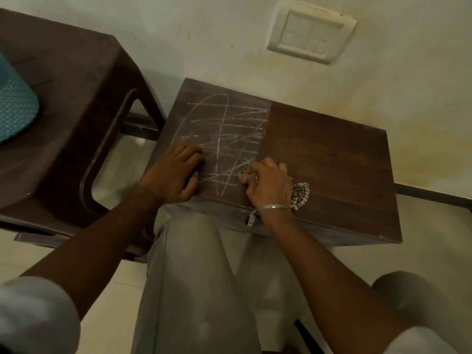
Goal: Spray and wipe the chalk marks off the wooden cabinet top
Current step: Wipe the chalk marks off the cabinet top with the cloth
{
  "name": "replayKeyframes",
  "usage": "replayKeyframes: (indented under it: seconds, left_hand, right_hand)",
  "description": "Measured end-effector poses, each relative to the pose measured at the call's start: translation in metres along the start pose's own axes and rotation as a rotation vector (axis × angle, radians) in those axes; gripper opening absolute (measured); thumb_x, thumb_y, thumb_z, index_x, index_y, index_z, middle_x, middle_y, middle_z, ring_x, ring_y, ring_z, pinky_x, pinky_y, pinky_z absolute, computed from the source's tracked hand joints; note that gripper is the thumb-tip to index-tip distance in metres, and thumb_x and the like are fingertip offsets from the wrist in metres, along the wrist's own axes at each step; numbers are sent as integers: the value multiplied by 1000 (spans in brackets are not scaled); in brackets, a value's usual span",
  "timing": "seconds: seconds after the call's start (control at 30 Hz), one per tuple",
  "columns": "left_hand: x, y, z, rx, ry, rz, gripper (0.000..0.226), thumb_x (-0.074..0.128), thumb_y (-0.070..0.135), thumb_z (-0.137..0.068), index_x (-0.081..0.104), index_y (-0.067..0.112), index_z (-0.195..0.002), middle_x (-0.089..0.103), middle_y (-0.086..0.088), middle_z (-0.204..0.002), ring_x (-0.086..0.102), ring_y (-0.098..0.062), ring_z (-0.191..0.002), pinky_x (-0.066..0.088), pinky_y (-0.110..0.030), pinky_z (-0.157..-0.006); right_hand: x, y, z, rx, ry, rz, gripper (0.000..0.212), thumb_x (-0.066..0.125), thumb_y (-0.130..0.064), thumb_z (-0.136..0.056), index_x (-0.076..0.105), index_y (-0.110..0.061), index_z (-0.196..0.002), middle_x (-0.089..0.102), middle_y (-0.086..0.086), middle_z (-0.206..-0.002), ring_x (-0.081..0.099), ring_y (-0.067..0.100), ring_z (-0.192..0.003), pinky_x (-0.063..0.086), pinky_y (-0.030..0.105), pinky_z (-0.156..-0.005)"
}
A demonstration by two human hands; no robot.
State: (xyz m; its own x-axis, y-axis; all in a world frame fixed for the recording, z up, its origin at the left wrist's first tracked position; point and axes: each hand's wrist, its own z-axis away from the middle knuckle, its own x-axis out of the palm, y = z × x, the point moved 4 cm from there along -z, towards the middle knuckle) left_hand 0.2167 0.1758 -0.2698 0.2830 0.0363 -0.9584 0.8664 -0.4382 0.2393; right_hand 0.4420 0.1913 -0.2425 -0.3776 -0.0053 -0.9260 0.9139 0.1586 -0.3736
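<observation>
The dark wooden cabinet top (327, 159) stands against the wall. White chalk marks (224, 129), crossing lines and loops, cover its left half; the right half shows bare wood with a sharp edge between the two. My right hand (268, 185) presses a checked cloth (301, 192) onto the top near the front edge, at the border of the marks. My left hand (176, 172) rests on the front left corner, fingers curled down on the wood, holding nothing that I can see. No spray bottle is in view.
A dark brown plastic stool or chair (71, 111) stands to the left, with a teal woven item (15, 108) on it. A white switch plate (310, 34) is on the wall behind. My legs in light trousers (204, 277) are against the cabinet front.
</observation>
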Motion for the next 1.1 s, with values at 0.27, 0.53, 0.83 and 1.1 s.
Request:
replayKeyframes:
  seconds: [0.27,0.53,0.83,1.1]
  left_hand:
    - [-3,2,1,-71,75,-38,43,40,41,-90,59,7,-109,55,-15,-119,52,-31,-106,38,-42,-92]
    - [-2,2,-1,-108,-14,-27,49,40,41,-90,57,6,-120,53,-16,-130,51,-33,-117,38,-44,-100]
    - [-2,2,0,-81,8,-2,44,44,34,-90,59,3,-118,55,-18,-127,52,-35,-116,40,-43,-100]
    - [2,2,1,-120,-58,-20,51,46,36,-84,59,2,-120,55,-20,-129,52,-38,-117,43,-49,-100]
  right_hand:
    - [9,0,38,-139,-34,26,5,66,-27,-84,66,-30,-88,55,-10,-95,45,18,-87,43,34,-68]
    - [6,-2,-18,-21,8,-2,5,69,-25,-83,68,-29,-86,59,-6,-96,50,24,-93,50,41,-70]
    - [9,-4,13,-36,18,29,10,68,-24,-80,66,-31,-87,57,-7,-96,48,22,-90,41,33,-67]
    - [6,-3,-35,75,35,-21,5,69,-27,-84,68,-32,-86,58,-6,-100,48,23,-95,37,32,-70]
